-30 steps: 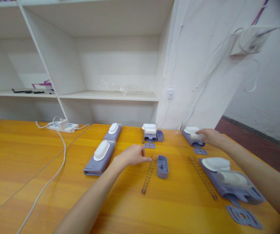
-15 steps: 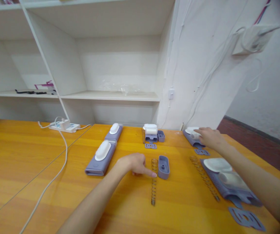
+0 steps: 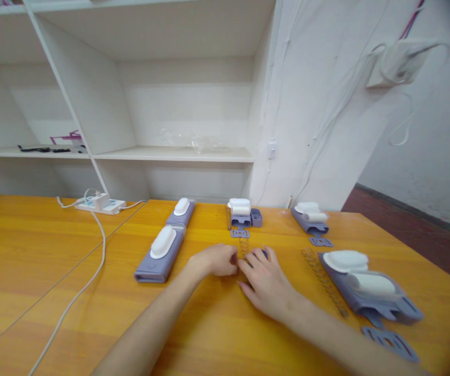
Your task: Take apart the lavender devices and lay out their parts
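My left hand rests on the orange table, fingers curled, their tips pinched at a metal coil spring. My right hand lies beside it with fingers stretched flat over the spring's lower part and over a small purple cap, which is almost hidden. The two hands touch at the fingertips. Left of them lie two closed purple housings with white buttons, one near and one farther back.
A stack of purple and white parts stands behind the hands, another set lies farther right. An open purple housing, a second spring and a flat plate lie at right. A power strip and its cable are at left.
My right hand has left the far-right set of parts and come down over the spring and cap in the middle. My left hand's pointing finger has curled in against the spring.
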Motion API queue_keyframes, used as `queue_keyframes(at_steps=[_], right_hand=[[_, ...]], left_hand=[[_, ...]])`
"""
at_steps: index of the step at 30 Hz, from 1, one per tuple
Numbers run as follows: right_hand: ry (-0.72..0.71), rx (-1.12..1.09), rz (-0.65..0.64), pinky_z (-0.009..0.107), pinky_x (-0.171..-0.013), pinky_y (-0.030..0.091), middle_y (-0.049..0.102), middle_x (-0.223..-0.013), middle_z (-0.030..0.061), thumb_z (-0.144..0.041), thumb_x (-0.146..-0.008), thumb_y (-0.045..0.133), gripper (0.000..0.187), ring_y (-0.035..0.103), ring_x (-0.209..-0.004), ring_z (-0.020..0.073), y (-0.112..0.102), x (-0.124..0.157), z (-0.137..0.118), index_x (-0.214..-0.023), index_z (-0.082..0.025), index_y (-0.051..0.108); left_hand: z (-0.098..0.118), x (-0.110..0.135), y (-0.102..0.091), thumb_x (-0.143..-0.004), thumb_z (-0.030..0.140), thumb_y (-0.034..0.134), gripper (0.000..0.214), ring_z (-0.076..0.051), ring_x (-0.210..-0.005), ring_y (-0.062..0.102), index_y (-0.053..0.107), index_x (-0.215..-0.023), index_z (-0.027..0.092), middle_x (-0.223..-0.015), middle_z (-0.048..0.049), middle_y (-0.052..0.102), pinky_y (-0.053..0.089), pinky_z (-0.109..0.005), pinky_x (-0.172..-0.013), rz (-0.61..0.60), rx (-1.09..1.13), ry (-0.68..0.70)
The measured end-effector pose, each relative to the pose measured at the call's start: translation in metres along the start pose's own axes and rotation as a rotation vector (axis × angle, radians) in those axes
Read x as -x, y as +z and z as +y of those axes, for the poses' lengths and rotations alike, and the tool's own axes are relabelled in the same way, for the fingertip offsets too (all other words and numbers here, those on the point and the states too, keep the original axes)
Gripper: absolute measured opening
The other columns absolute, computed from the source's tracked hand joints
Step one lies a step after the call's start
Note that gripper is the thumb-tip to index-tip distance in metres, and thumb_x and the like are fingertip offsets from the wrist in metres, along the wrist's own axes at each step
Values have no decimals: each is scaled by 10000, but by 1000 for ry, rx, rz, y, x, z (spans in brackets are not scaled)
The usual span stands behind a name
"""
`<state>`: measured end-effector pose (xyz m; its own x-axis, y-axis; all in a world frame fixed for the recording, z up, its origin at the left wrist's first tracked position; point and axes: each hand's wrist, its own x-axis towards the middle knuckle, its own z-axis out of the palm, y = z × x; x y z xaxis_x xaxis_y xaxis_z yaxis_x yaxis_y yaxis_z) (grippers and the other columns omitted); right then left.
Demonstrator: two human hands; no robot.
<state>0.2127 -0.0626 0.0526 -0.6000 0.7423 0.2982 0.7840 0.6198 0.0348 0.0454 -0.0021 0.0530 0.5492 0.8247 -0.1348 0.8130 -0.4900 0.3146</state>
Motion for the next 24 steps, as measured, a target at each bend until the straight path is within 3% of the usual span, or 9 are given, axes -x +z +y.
queue_keyframes(at_steps=[4,8,18,21,24], right_hand=[[129,78,-3,518,-936,229,608,-939,132,-239,-799,480,207,488,-955,281,9,-17,-3,-958,-177,600],[197,146,-34,547,-945,206,619,-942,156,-197,-754,512,199,504,-967,307,11,-30,-3,-913,-165,628],[71,62,-78,471,-1028,209,620,-981,108,-47,-694,454,482,564,-945,234,14,-24,-15,-1150,-179,540],[55,25,-91,436,-998,275,610,-970,109,-14,-682,426,531,563,-941,231,16,-20,-17,-1185,-161,514],[97,-58,-89,343,-862,398,588,-983,92,32,-675,377,547,561,-922,212,12,-19,-18,-1154,-190,522]], left_hand=[[-5,-1,-2,-703,293,497,195,-182,-687,619,610,-809,176,-791,-65,673,479,-261,-600,-87,41,-6],[-12,2,-5,-680,268,484,195,-150,-522,578,595,-807,170,-659,-37,635,452,-235,-452,-213,150,-129],[-13,5,-9,-677,259,485,168,-127,-466,540,590,-754,154,-572,-23,579,424,-199,-405,-226,216,-159],[-14,5,-10,-655,241,495,188,-151,-484,558,592,-792,155,-586,-36,595,438,-223,-405,-226,231,-188],[-17,6,-10,-662,233,488,185,-160,-506,573,587,-798,155,-616,-46,610,455,-238,-423,-229,248,-179]])
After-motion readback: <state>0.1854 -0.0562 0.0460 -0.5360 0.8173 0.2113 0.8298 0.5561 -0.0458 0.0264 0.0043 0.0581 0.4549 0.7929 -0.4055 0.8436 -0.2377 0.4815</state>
